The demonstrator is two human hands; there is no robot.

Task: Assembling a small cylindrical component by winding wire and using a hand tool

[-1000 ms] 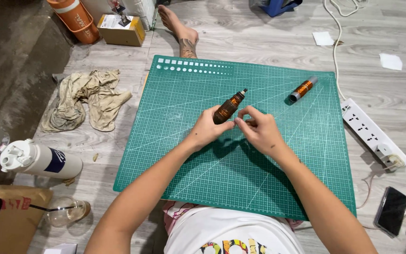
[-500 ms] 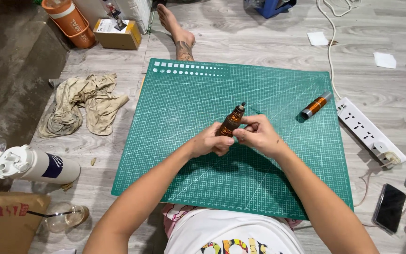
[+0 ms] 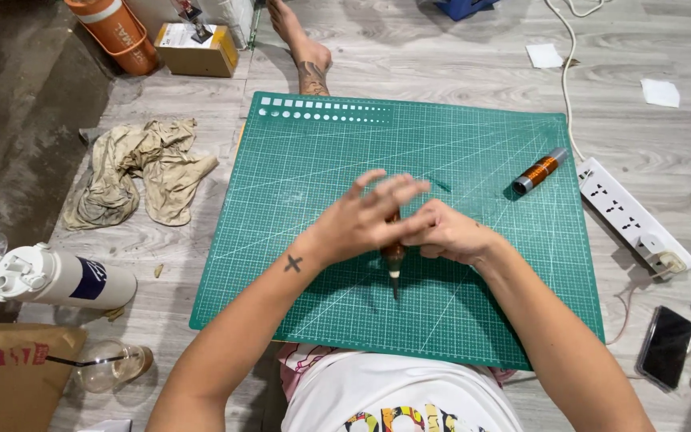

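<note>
My left hand (image 3: pixel 365 216) and my right hand (image 3: pixel 441 232) meet over the middle of a green cutting mat (image 3: pixel 321 152). Between them they hold a brown coil-wound rod (image 3: pixel 394 260) upright, its thin metal tip touching the mat. The left hand's fingers are spread flat against the rod's top, while the right hand's fingers are closed around it. A second copper-wound cylinder (image 3: pixel 539 170) lies on the mat at the right, apart from both hands.
A white power strip (image 3: pixel 629 210) and two phones (image 3: pixel 665 346) lie right of the mat. A crumpled beige cloth (image 3: pixel 141 164), a white bottle (image 3: pixel 57 278), a glass (image 3: pixel 113 365) and a cardboard box (image 3: pixel 195 54) are at the left. Another person's foot (image 3: pixel 305 52) rests behind the mat.
The rod has turned from pointing up and away to standing tip-down on the mat. My left hand has opened flat against it, and both hands have shifted slightly nearer to me.
</note>
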